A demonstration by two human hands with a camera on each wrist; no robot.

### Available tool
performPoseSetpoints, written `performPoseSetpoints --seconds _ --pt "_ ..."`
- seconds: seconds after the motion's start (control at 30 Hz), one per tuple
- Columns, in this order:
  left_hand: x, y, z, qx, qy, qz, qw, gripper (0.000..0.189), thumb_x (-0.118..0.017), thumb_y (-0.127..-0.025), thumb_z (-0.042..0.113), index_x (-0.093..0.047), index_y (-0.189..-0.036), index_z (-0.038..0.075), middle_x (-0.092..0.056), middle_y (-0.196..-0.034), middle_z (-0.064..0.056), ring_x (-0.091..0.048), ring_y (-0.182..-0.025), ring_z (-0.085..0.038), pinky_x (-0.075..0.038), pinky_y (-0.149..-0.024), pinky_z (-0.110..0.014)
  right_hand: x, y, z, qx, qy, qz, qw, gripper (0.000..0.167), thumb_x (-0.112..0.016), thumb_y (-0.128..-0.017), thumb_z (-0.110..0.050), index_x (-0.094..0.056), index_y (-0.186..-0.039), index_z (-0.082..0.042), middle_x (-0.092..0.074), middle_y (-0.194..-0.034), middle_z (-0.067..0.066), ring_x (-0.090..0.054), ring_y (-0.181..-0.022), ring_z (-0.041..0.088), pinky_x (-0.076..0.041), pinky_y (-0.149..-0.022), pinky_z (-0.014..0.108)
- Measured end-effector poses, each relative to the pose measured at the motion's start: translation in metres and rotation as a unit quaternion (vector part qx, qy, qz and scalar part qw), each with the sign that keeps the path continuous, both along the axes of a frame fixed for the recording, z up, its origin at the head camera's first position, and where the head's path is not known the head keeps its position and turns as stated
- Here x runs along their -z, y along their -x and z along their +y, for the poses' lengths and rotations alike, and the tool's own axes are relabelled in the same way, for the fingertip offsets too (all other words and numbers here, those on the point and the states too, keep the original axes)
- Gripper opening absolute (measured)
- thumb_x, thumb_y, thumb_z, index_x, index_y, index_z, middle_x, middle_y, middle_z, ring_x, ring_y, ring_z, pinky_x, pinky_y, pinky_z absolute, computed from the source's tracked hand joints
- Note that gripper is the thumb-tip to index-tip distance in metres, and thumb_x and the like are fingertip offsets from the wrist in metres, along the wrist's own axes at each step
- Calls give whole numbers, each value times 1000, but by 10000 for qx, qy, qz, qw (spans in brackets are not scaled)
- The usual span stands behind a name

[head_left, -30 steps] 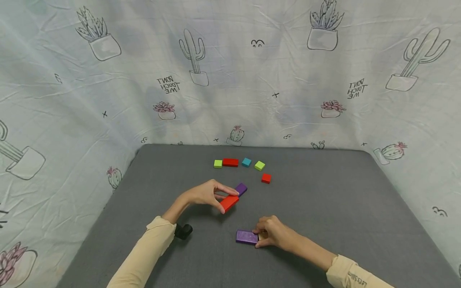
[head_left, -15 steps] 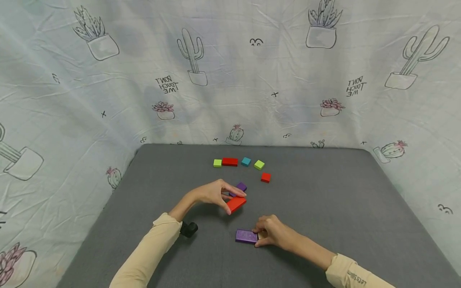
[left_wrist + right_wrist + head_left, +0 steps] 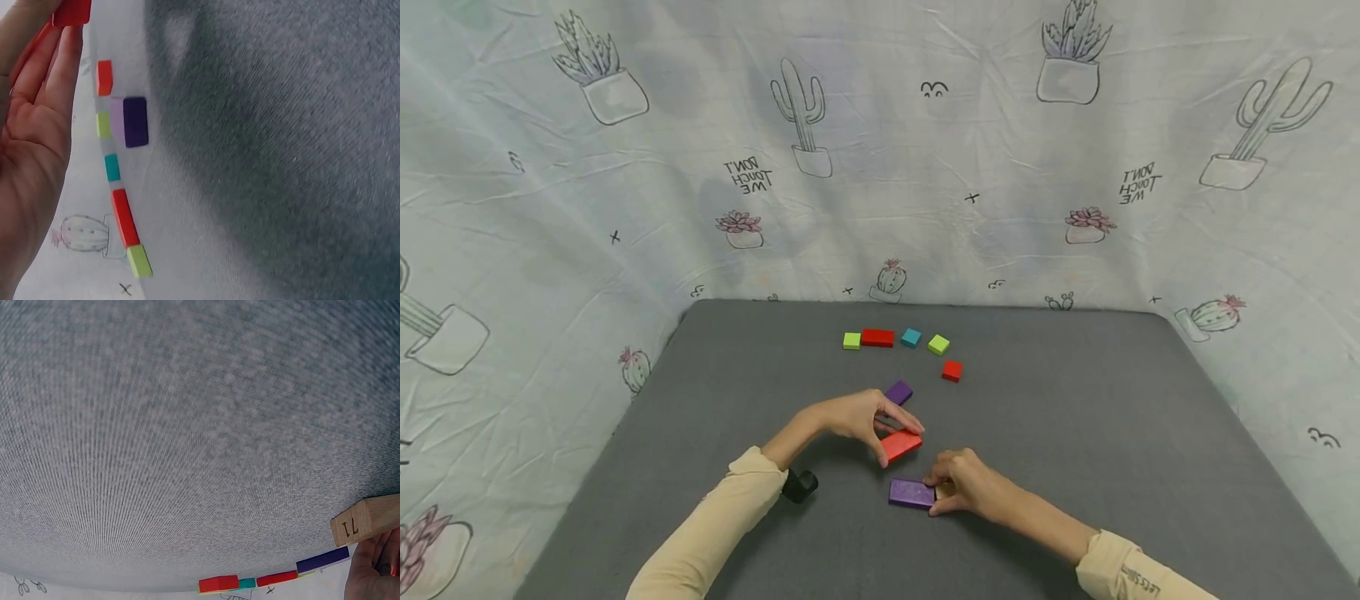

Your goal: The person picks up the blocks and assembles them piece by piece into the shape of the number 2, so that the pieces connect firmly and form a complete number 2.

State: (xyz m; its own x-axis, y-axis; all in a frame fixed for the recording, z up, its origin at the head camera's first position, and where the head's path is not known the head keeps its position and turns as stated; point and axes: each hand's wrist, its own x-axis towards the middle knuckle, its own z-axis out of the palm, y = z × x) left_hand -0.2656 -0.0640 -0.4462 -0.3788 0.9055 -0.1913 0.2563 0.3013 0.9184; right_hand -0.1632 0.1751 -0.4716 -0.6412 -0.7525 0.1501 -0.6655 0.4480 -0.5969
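Note:
My left hand (image 3: 857, 418) pinches a red rectangular block (image 3: 901, 446) between thumb and fingers, held over the table near the middle. In the left wrist view, only the end of that red block (image 3: 72, 12) shows at the top edge. My right hand (image 3: 970, 486) grips a plain wooden block (image 3: 943, 492), its thumb and fingers on opposite sides. Dark digits mark one end of this wooden block (image 3: 359, 526) in the right wrist view. Flat on the table, a purple block (image 3: 912, 493) lies end-on to the wooden one, just left of my right fingertips.
Behind my left hand lies another purple block (image 3: 898, 392). Farther back are a green block (image 3: 852, 341), a long red block (image 3: 877, 337), a teal block (image 3: 912, 337), a second green block (image 3: 938, 344) and a small red block (image 3: 952, 371). A cactus-print curtain (image 3: 880, 167) surrounds the grey table (image 3: 1075, 417).
My left hand has carried the red block to the right and nearer, toward the lying purple block. My right hand has stayed in place on the wooden block.

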Motion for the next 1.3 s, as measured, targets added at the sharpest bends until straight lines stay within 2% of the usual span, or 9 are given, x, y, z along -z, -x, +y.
performPoseSetpoints --seconds 0.17,0.4,0.63,0.97,1.3 --pt "3 -4 9 136 142 103 9998 61 -83 -69 -2 -63 -126 5 -58 -132 -2 -52 -120 -3 -43 -96 -23 0 -1 0 9 20 59 10000 26 -84 -73 -19 -73 -89 -2 -67 -84 1 -59 -79 3 -50 -66 16" --pt "9 -9 15 283 174 29 9994 62 -82 -70 -1 -61 -128 4 -56 -134 -4 -50 -122 -4 -43 -96 -21 1 -2 -1 -6 119 247 9996 25 -85 -72 -18 -73 -88 -2 -66 -83 1 -58 -76 2 -48 -65 14" --pt "14 -10 17 391 219 215 9988 63 -83 -70 1 -61 -128 4 -55 -135 -5 -48 -124 -5 -43 -95 -20 1 -2 0 -44 155 440 9989 25 -85 -71 -18 -72 -86 -2 -66 -82 1 -57 -74 2 -46 -63 12" --pt "19 -10 25 402 176 325 9985 61 -82 -71 2 -60 -128 2 -56 -135 -7 -48 -124 -6 -43 -95 -20 -1 -3 1 18 73 273 9996 27 -85 -71 -18 -74 -90 -1 -67 -85 2 -60 -80 4 -50 -68 17" --pt "19 -12 25 464 175 32 9988 62 -80 -74 1 -57 -131 1 -51 -140 -6 -43 -130 -8 -42 -97 -20 -2 -4 1 83 52 193 9998 27 -84 -72 -18 -74 -91 -1 -68 -87 1 -61 -82 4 -51 -71 19"
